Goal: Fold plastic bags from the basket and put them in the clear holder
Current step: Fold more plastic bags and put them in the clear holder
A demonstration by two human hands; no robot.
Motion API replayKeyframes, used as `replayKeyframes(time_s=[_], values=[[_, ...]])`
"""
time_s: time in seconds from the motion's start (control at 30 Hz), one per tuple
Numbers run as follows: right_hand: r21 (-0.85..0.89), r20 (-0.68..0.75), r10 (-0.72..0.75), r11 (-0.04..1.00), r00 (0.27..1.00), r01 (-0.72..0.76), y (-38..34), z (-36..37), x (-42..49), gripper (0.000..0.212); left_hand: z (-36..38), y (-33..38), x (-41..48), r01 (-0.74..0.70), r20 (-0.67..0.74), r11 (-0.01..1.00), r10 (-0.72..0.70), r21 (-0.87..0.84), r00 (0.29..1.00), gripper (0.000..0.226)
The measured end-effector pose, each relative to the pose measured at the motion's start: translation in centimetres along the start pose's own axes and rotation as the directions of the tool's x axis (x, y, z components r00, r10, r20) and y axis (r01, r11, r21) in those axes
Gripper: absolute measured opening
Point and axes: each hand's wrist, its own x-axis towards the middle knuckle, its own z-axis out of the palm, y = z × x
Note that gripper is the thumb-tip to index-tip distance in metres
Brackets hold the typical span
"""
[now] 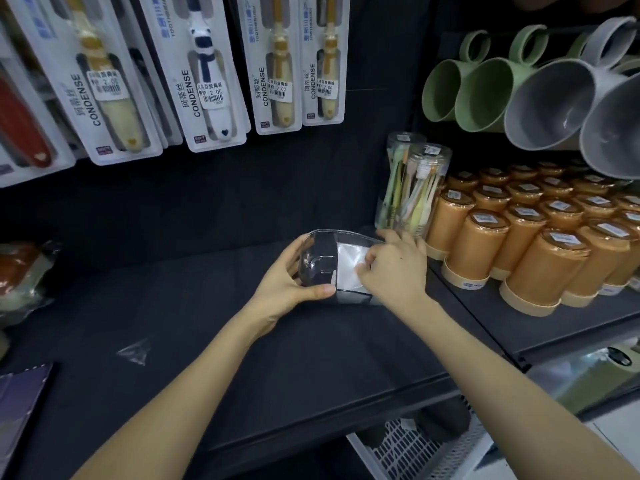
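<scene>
The person stands close at a dark shelf (242, 341) with both bare arms stretched forward. The left hand (287, 275) wraps the left end of a clear, rounded plastic holder (317, 259): thumb along the near side, fingers curled over the far side, a firm grip round it. The holder lies tilted on the middle of the shelf, its open side turned to the right.

The right hand (394, 268) is at that open side. Its grip is bent in on a folded white plastic bag (348, 263), the fingertips pinching the bag's right edge while one finger reaches along the holder's far rim. The bag sits partly inside the holder, showing white through the clear wall.

A small scrap of clear plastic film (133, 351) lies alone on the shelf, well to the near left of the hands. A white mesh basket (408, 448) shows below the shelf's near edge, on the right.

Just right of the hands stand two clear tubes of pastel toothbrushes (412, 188), and beyond them rows of orange lidded cups (540, 265). Green mugs (478, 95) and grey mugs (550, 102) lie on their sides above those. Carded toothbrush packs (207, 81) hang along the far wall.
</scene>
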Motion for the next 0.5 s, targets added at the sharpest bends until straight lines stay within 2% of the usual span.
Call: replayKeyframes(time_s=[0.03,0.07,0.17,0.23,0.37,0.5], values=[[-0.008,-0.071,-0.027,1.0,0.997,0.027,-0.1,0.2,-0.4,0.003,0.1,0.0,-0.5,-0.009,-0.01,1.0,0.009,0.01,1.0,0.082],[-0.017,-0.095,-0.032,0.999,0.995,0.03,-0.2,0.2,-0.8,0.007,0.2,-0.1,-0.9,-0.017,-0.017,1.0,0.017,0.022,1.0,0.083],[0.005,-0.062,-0.046,0.999,0.997,0.047,-0.3,0.6,-1.7,0.033,0.2,-0.1,-1.9,-0.039,-0.015,0.998,0.04,0.05,0.999,0.084],[0.046,-0.069,-0.086,0.995,0.994,0.089,0.0,0.0,-2.2,0.042,0.2,-0.1,-2.3,-0.046,-0.005,0.997,0.047,0.066,0.999,0.084],[0.095,-0.103,-0.296,0.947,0.949,0.306,0.8,-1.3,-2.6,0.03,0.0,0.1,-3.0,-0.051,0.035,0.993,0.048,0.102,0.998,0.088],[0.01,-0.001,-0.369,0.929,0.929,0.369,1.0,-0.8,-2.1,0.043,-0.1,0.2,-3.4,-0.064,0.057,0.991,0.058,0.116,0.997,0.094]])
